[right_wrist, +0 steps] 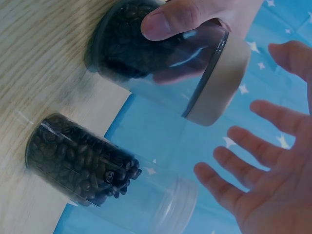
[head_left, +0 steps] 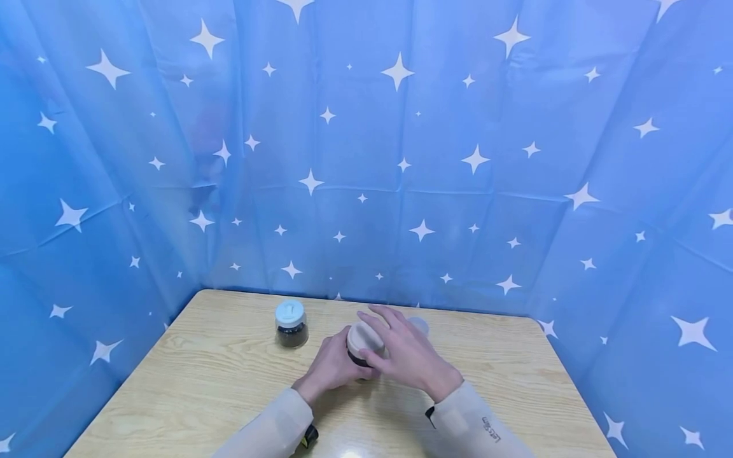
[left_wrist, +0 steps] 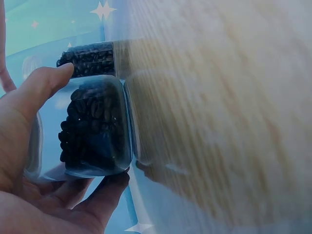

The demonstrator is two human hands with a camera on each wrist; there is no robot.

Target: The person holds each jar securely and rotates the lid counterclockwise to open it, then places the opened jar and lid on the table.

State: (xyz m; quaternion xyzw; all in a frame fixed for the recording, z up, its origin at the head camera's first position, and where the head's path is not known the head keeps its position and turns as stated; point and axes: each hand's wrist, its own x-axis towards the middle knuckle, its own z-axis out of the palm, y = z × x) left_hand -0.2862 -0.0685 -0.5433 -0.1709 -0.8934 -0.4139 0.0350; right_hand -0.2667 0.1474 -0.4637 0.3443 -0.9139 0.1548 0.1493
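A clear jar [left_wrist: 97,129] partly filled with dark beans, probably coffee beans, stands on the table with a beige lid [right_wrist: 222,80] on top. My left hand [head_left: 335,364] grips it round the side, thumb on one face and fingers on the other. Over the lid in the head view is my right hand [head_left: 406,353], fingers spread and slightly bent. The right wrist view shows those fingers apart from the lid, holding nothing. A taller clear jar [right_wrist: 80,161], also with dark beans, stands beside the gripped one, mostly hidden behind my right hand in the head view.
A small jar [head_left: 291,326] with a light blue lid and dark contents stands to the left on the wooden table [head_left: 217,356]. A blue curtain [head_left: 366,127] with white stars hangs behind and at both sides. Something black and yellow-green [head_left: 309,437] shows by the left sleeve.
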